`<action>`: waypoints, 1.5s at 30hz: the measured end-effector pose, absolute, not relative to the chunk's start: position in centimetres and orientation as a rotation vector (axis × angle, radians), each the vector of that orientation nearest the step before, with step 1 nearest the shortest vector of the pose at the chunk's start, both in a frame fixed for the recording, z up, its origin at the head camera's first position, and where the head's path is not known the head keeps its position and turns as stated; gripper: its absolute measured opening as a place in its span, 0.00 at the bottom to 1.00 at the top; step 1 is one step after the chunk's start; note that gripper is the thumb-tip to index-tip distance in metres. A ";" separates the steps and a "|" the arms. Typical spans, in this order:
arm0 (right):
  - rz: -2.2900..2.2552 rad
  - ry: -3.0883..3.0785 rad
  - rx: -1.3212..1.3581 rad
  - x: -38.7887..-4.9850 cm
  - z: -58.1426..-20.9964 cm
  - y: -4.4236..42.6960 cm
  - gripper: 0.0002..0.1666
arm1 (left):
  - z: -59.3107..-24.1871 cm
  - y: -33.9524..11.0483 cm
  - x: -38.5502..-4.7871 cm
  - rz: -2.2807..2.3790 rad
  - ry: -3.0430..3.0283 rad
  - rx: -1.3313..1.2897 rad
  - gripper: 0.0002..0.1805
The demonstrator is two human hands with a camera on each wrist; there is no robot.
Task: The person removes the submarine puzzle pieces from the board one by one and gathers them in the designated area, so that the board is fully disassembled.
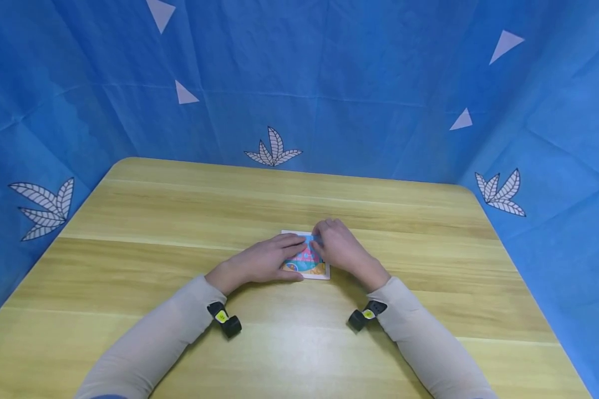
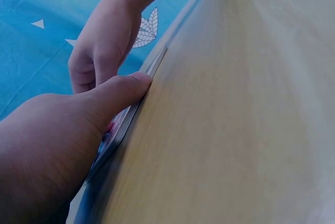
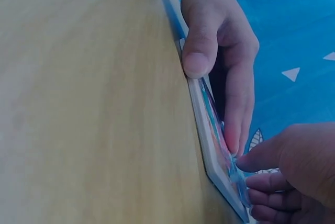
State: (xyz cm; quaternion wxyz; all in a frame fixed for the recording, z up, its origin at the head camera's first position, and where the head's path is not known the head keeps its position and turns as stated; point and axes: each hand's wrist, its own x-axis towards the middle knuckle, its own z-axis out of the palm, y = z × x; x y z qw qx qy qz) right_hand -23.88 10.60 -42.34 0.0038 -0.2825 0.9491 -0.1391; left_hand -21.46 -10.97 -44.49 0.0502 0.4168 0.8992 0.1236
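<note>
A small flat picture puzzle lies on the table. It has a white frame and a pink, blue and orange picture crossed by thin lines. From the left, my left hand lies over it. Its fingers stretch onto the picture, and its thumb rests on the near rim. Over the right part is my right hand, its fingers bent. Its thumb and fingertips come around a blue puzzle piece, which they appear to pinch. Part of the picture is hidden under both hands.
The wooden table extends around the puzzle on all sides. A blue curtain with white triangles and leaf prints hangs behind it and at both sides. Each wrist carries a black strap camera.
</note>
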 end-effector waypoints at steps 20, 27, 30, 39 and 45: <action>-0.908 2.715 -0.527 -25.8 -42.8 11.6 0.09 | -44.5 -10.9 -21.1 0.369 2.709 1.220 0.43; -0.946 2.693 -0.529 -26.1 -42.6 11.7 0.08 | -44.3 -10.8 -21.1 0.320 2.706 1.179 0.42; -0.956 2.693 -0.530 -26.1 -42.7 11.7 0.07 | -44.3 -10.8 -21.1 0.324 2.697 1.177 0.42; -0.985 2.681 -0.534 -26.2 -43.1 12.0 0.08 | -44.5 -10.9 -21.3 0.338 2.671 1.201 0.37; -1.043 2.660 -0.539 -26.3 -43.1 12.2 0.07 | -44.4 -10.9 -21.1 0.336 2.673 1.204 0.36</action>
